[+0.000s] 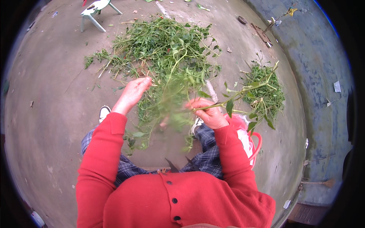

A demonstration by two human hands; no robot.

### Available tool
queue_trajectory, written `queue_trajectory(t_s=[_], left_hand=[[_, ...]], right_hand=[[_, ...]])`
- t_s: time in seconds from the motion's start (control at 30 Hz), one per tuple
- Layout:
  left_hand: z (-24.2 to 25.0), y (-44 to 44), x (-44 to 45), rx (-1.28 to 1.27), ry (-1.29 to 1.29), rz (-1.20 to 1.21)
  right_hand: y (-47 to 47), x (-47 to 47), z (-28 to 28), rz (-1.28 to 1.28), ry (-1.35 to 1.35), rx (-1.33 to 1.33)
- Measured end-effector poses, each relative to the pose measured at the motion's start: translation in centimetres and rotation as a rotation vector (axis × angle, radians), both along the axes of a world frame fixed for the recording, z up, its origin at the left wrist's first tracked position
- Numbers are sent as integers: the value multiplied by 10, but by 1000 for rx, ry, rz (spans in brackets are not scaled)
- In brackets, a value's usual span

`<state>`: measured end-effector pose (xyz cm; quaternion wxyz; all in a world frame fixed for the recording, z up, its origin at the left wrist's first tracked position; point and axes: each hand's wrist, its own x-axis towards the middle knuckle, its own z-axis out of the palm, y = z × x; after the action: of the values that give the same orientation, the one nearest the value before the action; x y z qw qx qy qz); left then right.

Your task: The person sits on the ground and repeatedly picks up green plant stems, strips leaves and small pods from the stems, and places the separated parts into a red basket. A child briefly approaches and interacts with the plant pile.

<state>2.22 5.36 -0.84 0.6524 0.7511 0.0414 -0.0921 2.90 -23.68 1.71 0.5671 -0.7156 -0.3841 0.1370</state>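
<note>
My right hand [209, 112] is closed around a green leafy plant stem [245, 89] that reaches out to the right. Held up in front of me, my left hand [137, 88] pinches the end of a thin stem between thumb and fingers. Blurred leafy sprigs [176, 105] hang between my two hands. Beyond them a large heap of cut green plants [159, 42] lies on the concrete floor. Off to the right is a smaller heap of greens [263, 91], partly behind the held branch.
A red plastic basket [258, 145] with a white plastic bag [244, 139] stands beside my right leg. A pale green stool [95, 10] is at the upper left. Scraps and a small dark dish [242, 20] lie on the floor; a low ledge borders it on the right.
</note>
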Motion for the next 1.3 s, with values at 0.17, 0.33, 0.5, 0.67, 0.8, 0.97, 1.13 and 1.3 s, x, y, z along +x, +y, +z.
queue_trajectory(t_s=[0.17, 0.33, 0.5, 0.67, 0.8, 0.97, 1.13, 1.3], left_hand=[[3, -17, 1, -282, 48, 32], [14, -7, 5, -427, 13, 157], [22, 6, 5, -544, -77, 241], [30, 13, 4, -714, -207, 320], [41, 23, 0, -703, -213, 315], [45, 19, -6, -563, -222, 254], [42, 18, -4, -565, -264, 286], [38, 22, -1, -655, -299, 266]], right_hand=[[20, -15, -1, 184, -229, -263], [34, -23, -28, 280, 165, -248], [31, -24, -45, 417, -340, -537], [29, -32, -67, 489, -295, -539], [28, -44, -82, 503, -300, -801], [31, -52, -91, 503, -266, -864], [34, -54, -98, 510, -234, -971], [32, -54, -107, 550, -236, -1155]])
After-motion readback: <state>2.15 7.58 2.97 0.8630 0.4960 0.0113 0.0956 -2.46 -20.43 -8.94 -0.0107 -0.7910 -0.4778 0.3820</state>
